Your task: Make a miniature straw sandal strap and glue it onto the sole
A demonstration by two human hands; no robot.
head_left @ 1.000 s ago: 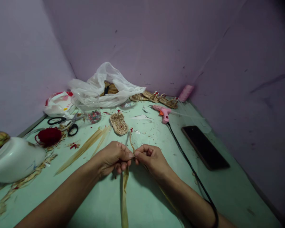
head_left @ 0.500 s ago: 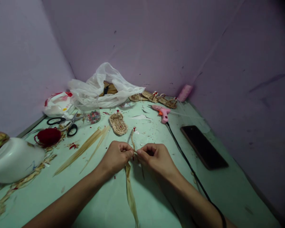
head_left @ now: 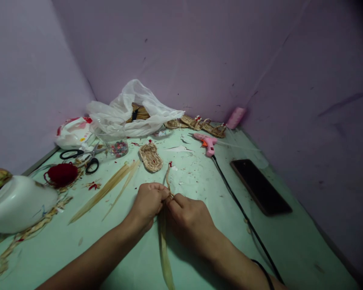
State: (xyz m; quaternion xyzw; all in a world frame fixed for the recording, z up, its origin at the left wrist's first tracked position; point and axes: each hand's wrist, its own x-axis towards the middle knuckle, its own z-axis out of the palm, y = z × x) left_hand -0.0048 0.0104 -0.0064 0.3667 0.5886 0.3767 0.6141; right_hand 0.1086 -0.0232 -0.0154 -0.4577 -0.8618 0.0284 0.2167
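Note:
Pinched between my two hands is a thin braid of dried plant fibre (head_left: 168,177), its red-tied far end pointing away from me. My left hand (head_left: 149,201) is closed on the braid from the left. Close against it, my right hand (head_left: 189,217) grips the strands from the right, its knuckles turned up. A loose, flat fibre strip (head_left: 166,253) hangs from between the hands toward the near edge. The exact crossing of the strands is hidden by my fingers. Beyond the hands lies a woven sole-shaped piece (head_left: 151,157) with a red pin at its top.
Left: fibre strips (head_left: 104,193), scissors (head_left: 92,155), red yarn (head_left: 61,174), a bead tub (head_left: 119,149) and a white pot (head_left: 21,203). Right: a pink glue gun (head_left: 207,143) with a black cord, and a phone (head_left: 261,187). A plastic bag (head_left: 136,96) and woven pieces (head_left: 213,129) lie behind.
My right hand has moved left and nearer to me, rolling over so its knuckles show, and now meets my left hand. The left hand has dipped slightly. The braid leans a little more.

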